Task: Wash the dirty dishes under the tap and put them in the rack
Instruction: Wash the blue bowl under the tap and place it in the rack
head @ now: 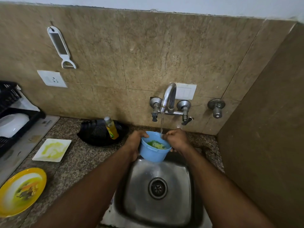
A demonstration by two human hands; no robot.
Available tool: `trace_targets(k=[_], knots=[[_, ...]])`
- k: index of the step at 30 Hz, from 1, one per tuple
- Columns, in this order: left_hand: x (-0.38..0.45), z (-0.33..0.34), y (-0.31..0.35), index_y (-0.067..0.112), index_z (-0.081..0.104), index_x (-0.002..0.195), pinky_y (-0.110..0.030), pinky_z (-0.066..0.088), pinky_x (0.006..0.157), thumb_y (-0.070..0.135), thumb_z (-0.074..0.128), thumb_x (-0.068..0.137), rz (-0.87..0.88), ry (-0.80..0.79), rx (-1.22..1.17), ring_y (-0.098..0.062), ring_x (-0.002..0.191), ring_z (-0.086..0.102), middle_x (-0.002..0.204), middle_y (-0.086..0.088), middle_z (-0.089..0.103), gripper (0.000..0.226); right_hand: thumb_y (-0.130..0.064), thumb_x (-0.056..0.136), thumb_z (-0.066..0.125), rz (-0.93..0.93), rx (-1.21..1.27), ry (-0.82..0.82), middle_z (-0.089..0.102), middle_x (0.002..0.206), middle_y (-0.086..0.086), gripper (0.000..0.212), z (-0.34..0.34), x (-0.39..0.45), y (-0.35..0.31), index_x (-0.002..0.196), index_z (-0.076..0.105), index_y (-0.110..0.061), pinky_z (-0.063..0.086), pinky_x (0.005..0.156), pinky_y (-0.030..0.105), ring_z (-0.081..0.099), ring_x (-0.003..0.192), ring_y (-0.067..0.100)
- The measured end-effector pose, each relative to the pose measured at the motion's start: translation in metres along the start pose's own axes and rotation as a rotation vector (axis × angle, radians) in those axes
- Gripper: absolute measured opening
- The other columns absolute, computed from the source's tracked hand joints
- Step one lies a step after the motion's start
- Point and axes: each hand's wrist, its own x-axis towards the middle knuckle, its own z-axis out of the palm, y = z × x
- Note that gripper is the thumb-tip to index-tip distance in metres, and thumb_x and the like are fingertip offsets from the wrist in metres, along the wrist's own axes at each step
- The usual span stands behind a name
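Observation:
A small blue plastic bowl (152,153) is held over the steel sink (187,175), under the tap (167,97). Water runs from the tap onto the bowl's far rim. A green-and-yellow sponge (157,144) lies inside the bowl. My left hand (134,142) grips the bowl's left side, thumb over the rim. My right hand (176,139) holds the right rim, fingers closed at the edge. A dirty white square plate (52,149) and a dirty yellow plate (21,191) lie on the counter to the left. The black rack (35,116) at far left holds a white dish (12,124).
A bottle of yellow dish liquid (111,128) stands in a black tray (97,134) behind the counter, left of the tap. A peeler (61,48) hangs on the wall above a socket (52,79). A brown side wall (266,129) closes in on the right.

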Motion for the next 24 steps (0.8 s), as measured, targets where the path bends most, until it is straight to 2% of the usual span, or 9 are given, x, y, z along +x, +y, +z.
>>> trace_targets(k=[3, 7, 11, 15, 18, 20, 21, 22, 24], knots=[[0.000, 0.000, -0.005, 0.002, 0.071, 0.098, -0.028, 0.053, 0.060, 0.015, 0.052, 0.069, -0.023, 0.006, 0.015, -0.029, 0.071, 0.067, 0.083, -0.015, 0.072, 0.037, -0.032, 0.089, 0.076, 0.022, -0.052, -0.018, 0.074, 0.069, 0.004, 0.016, -0.001, 0.000, 0.000, 0.084, 0.076, -0.017, 0.046, 0.040, 0.024, 0.063, 0.046, 0.016], [0.010, -0.002, -0.008, -0.001, 0.073, 0.111, -0.036, 0.052, 0.071, 0.027, 0.061, 0.048, -0.075, -0.020, 0.036, -0.036, 0.084, 0.066, 0.096, -0.021, 0.071, 0.070, -0.032, 0.087, 0.075, 0.002, -0.069, -0.132, 0.075, 0.082, 0.003, 0.015, -0.004, 0.001, -0.007, 0.100, 0.077, -0.026, 0.043, 0.038, 0.021, 0.064, 0.055, 0.020], [0.010, 0.002, -0.005, 0.005, 0.077, 0.108, -0.038, 0.057, 0.076, 0.032, 0.065, 0.080, -0.050, 0.042, 0.000, -0.036, 0.088, 0.071, 0.101, -0.018, 0.078, 0.041, -0.031, 0.089, 0.075, -0.037, -0.060, -0.052, 0.076, 0.078, 0.004, 0.011, -0.005, 0.002, -0.004, 0.094, 0.079, -0.023, 0.047, 0.040, 0.025, 0.064, 0.048, 0.019], [0.018, 0.004, -0.017, 0.006, 0.074, 0.106, -0.041, 0.060, 0.067, 0.032, 0.069, 0.085, -0.088, 0.162, -0.038, -0.038, 0.086, 0.074, 0.096, -0.018, 0.079, 0.033, -0.029, 0.094, 0.071, -0.026, -0.067, -0.024, 0.072, 0.062, 0.010, 0.016, -0.006, -0.002, 0.003, 0.091, 0.074, -0.014, 0.046, 0.038, 0.026, 0.061, 0.040, 0.019], [0.016, 0.012, -0.020, 0.007, 0.069, 0.108, -0.047, 0.059, 0.060, 0.026, 0.065, 0.095, -0.080, 0.257, 0.067, -0.038, 0.085, 0.071, 0.099, -0.019, 0.072, 0.023, -0.028, 0.093, 0.070, -0.001, -0.093, 0.007, 0.070, 0.056, 0.011, 0.020, -0.005, -0.005, 0.007, 0.084, 0.072, -0.010, 0.048, 0.039, 0.029, 0.066, 0.043, 0.027], [0.020, 0.012, -0.021, 0.004, 0.069, 0.117, -0.057, 0.061, 0.070, 0.021, 0.061, 0.101, 0.015, 0.291, 0.231, -0.043, 0.097, 0.071, 0.109, -0.024, 0.070, 0.024, -0.030, 0.091, 0.071, 0.009, -0.107, 0.050, 0.068, 0.051, 0.010, 0.023, -0.005, -0.005, 0.007, 0.079, 0.072, -0.011, 0.050, 0.041, 0.031, 0.067, 0.043, 0.029], [0.020, 0.014, -0.022, 0.004, 0.069, 0.120, -0.055, 0.062, 0.070, 0.018, 0.060, 0.101, 0.063, 0.288, 0.292, -0.043, 0.100, 0.071, 0.113, -0.024, 0.070, 0.025, -0.032, 0.089, 0.073, 0.008, -0.126, 0.081, 0.067, 0.050, 0.009, 0.025, -0.006, -0.005, 0.007, 0.075, 0.071, -0.011, 0.051, 0.041, 0.031, 0.066, 0.041, 0.027], [0.022, 0.014, -0.023, 0.006, 0.070, 0.122, -0.047, 0.062, 0.062, 0.017, 0.062, 0.101, 0.093, 0.290, 0.310, -0.040, 0.096, 0.071, 0.113, -0.022, 0.070, 0.025, -0.036, 0.087, 0.074, -0.004, -0.156, 0.123, 0.066, 0.048, 0.006, 0.028, -0.007, -0.004, 0.007, 0.072, 0.071, -0.013, 0.053, 0.042, 0.030, 0.065, 0.039, 0.023], [0.022, 0.017, -0.025, 0.011, 0.075, 0.115, -0.030, 0.053, 0.046, 0.021, 0.067, 0.099, 0.132, 0.319, 0.271, -0.029, 0.077, 0.069, 0.103, -0.015, 0.072, 0.021, -0.047, 0.081, 0.075, -0.046, -0.211, 0.216, 0.066, 0.050, -0.002, 0.033, -0.008, -0.002, 0.005, 0.065, 0.071, -0.018, 0.057, 0.049, 0.031, 0.065, 0.043, 0.016]])
